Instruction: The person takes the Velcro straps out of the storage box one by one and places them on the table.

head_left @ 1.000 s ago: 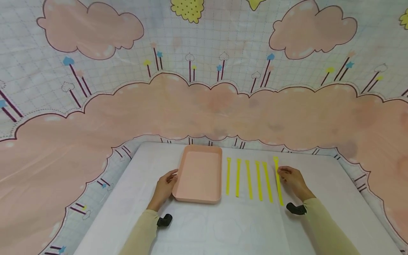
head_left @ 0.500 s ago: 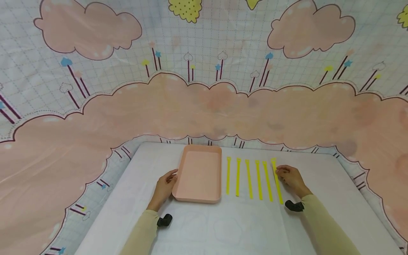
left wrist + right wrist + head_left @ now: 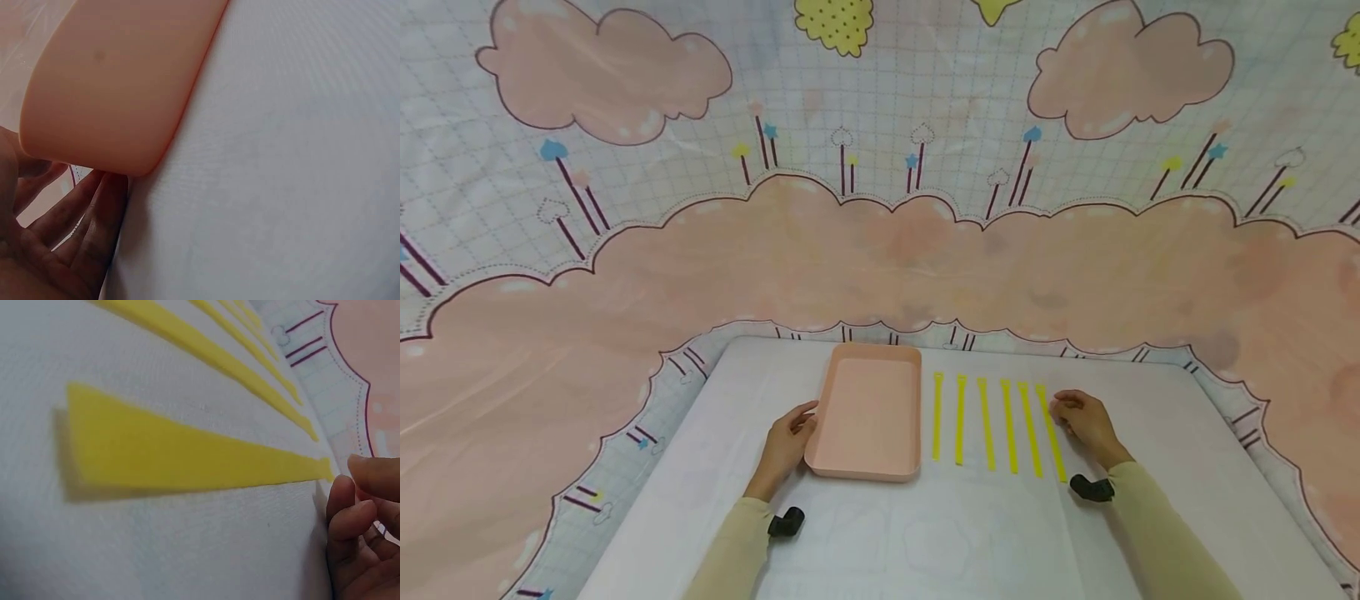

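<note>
A pink rectangular tray [image 3: 872, 417] lies on the white table. My left hand [image 3: 786, 442] rests at its left side, and in the left wrist view the fingers [image 3: 103, 219] touch the tray's outer wall [image 3: 106, 112] with relaxed, fairly straight fingers. Right of the tray, several flat yellow strips with slightly wider far ends lie in a row. The rightmost yellow strip [image 3: 1051, 437] is nearest my right hand [image 3: 1086, 423], whose loosely bent fingers hold nothing. In the right wrist view, fingertips [image 3: 342, 487] hover beside the far end of that strip [image 3: 187, 453].
The white table [image 3: 880, 542] ends at the back against a patterned cloth [image 3: 887, 267] with pink clouds. Black wrist pieces [image 3: 787, 522] sit on both forearms. Other yellow strips [image 3: 1009, 425] stand spaced between the tray and the rightmost one.
My right hand has set the rightmost yellow strip down, slightly left and aligned with the row, and let it go. My left hand stays at the tray.
</note>
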`<act>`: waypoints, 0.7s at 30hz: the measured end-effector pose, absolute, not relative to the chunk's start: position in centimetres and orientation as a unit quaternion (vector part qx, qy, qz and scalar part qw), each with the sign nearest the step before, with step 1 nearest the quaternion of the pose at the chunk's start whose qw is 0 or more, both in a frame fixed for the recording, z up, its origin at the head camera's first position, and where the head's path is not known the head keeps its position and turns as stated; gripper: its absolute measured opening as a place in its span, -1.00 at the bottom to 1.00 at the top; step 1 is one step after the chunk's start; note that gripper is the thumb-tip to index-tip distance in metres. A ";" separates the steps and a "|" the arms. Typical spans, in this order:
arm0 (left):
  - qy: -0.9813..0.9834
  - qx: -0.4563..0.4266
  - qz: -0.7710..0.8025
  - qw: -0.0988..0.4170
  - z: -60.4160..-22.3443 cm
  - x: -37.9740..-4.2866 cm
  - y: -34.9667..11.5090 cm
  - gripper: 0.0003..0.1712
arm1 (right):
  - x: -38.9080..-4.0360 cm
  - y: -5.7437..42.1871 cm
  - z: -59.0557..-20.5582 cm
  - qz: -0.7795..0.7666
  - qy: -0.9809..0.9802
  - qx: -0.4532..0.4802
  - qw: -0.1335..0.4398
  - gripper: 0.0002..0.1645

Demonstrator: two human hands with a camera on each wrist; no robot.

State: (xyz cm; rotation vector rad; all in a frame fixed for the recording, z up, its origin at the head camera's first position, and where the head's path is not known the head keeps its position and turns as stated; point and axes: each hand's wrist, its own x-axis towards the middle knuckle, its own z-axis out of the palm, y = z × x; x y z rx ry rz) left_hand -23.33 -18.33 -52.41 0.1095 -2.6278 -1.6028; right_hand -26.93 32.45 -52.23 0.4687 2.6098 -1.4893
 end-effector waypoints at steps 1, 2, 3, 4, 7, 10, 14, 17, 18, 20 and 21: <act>-0.852 0.036 -0.521 0.031 -52.4 -23.3 -18.3 -0.57 | -26.8 32.5 -52.2 -0.492 0.856 0.153 0.051 -0.50; -0.851 0.036 -0.522 0.032 -52.4 -23.2 -18.3 -0.57 | -26.8 32.4 -52.1 -0.495 0.853 0.155 0.052 -0.50; -0.851 0.038 -0.522 0.032 -52.4 -23.2 -18.4 -0.57 | -26.6 32.4 -52.0 -0.498 0.852 0.154 0.052 -0.50; -0.852 0.039 -0.522 0.031 -52.3 -23.1 -18.4 -0.57 | -26.5 32.3 -51.8 -0.503 0.850 0.151 0.052 -0.50; -0.852 0.040 -0.520 0.030 -52.3 -23.2 -18.5 -0.57 | -26.0 32.0 -51.1 -0.506 0.850 0.141 0.045 -0.50; -0.853 0.040 -0.519 0.028 -52.2 -23.3 -18.8 -0.57 | -25.4 31.7 -50.3 -0.512 0.850 0.122 0.037 -0.46; -0.860 0.045 -0.508 0.027 -52.3 -23.2 -19.4 -0.59 | -24.5 31.0 -49.7 -0.518 0.849 0.096 0.036 -0.44; -0.871 0.056 -0.488 0.026 -52.2 -22.9 -19.6 -0.60 | -24.0 30.4 -49.5 -0.515 0.852 0.084 0.039 -0.44; -0.874 0.060 -0.482 0.024 -52.0 -22.7 -19.6 -0.60 | -23.9 30.1 -49.4 -0.512 0.854 0.079 0.040 -0.44; -0.878 0.062 -0.475 0.028 -51.6 -22.5 -19.5 -0.59 | -23.9 29.6 -49.2 -0.511 0.856 0.070 0.036 -0.44; -0.878 0.061 -0.473 0.031 -51.3 -22.4 -19.4 -0.58 | -23.9 29.3 -49.1 -0.512 0.856 0.066 0.034 -0.44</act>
